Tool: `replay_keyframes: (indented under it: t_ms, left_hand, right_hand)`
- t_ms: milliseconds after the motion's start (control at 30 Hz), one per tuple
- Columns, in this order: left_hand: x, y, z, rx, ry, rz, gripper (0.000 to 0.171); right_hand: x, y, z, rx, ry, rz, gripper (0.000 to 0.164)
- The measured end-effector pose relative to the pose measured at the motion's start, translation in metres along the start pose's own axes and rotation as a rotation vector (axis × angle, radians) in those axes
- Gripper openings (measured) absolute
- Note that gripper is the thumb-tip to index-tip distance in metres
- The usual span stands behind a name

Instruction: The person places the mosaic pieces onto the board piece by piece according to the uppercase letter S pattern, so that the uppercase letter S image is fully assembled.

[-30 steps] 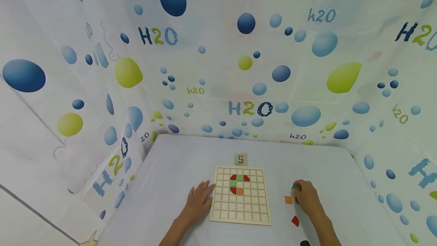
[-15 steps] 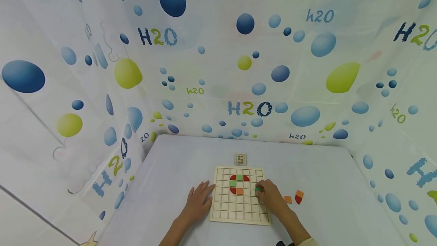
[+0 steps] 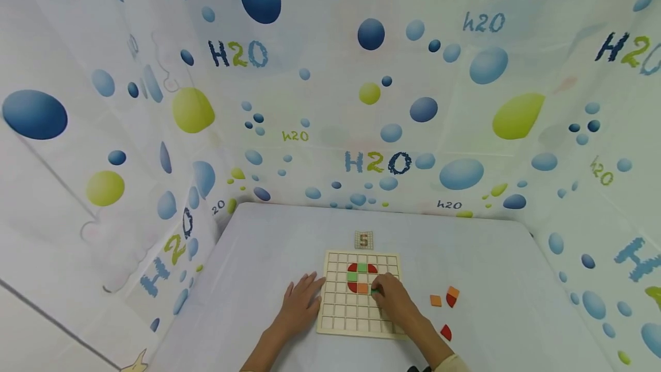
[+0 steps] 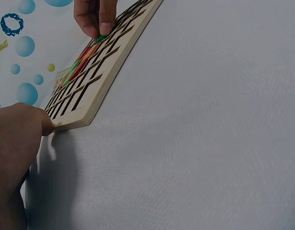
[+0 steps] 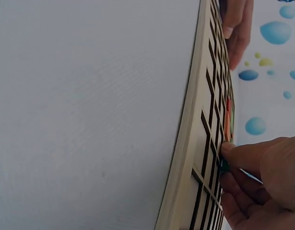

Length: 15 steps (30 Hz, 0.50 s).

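A square wooden grid board [image 3: 351, 324] lies on the table, with red, green and orange pieces set in its upper middle cells. My right hand [image 3: 393, 298] is over the board and pinches a green piece [image 4: 100, 38] between thumb and fingers, right beside the orange square [image 3: 362, 288] in the grid. Most of that green piece is hidden by the fingertips. At the board's left edge my left hand [image 3: 301, 303] rests with relaxed fingers, its fingertips touching the rim. In the left wrist view the left thumb [image 4: 46, 122] meets the board's corner.
Right of the board lie an orange square [image 3: 436, 301], another orange piece [image 3: 453, 291] touching a red piece [image 3: 451, 301], and a red quarter-round piece [image 3: 446, 332]. A small pattern card [image 3: 364, 240] is behind the board. A printed curtain stands around the table.
My right hand has carried the green piece leftward from the loose pieces on the table to the middle of the board. The left hand has stayed at the board's edge.
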<state>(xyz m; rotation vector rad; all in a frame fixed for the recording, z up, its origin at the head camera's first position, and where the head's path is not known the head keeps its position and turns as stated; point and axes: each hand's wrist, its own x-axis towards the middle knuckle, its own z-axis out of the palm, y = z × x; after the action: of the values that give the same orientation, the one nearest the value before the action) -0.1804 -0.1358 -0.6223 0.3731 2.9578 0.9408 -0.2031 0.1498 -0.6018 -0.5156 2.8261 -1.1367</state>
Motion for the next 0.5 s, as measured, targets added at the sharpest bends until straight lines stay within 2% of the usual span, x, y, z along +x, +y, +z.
replay_keyframes:
  t_ms: [167, 500]
  left_hand:
    - [0.0005, -0.0002, 0.0014, -0.016, 0.008, 0.010, 0.046]
    - [-0.0001, -0.0036, 0.0046, 0.001, 0.016, 0.002, 0.046]
  right_hand:
    - [0.0013, 0.0010, 0.0010, -0.043, 0.025, -0.014, 0.011]
    - [0.0025, -0.0008, 0.0023, -0.050, 0.023, 0.013, 0.008]
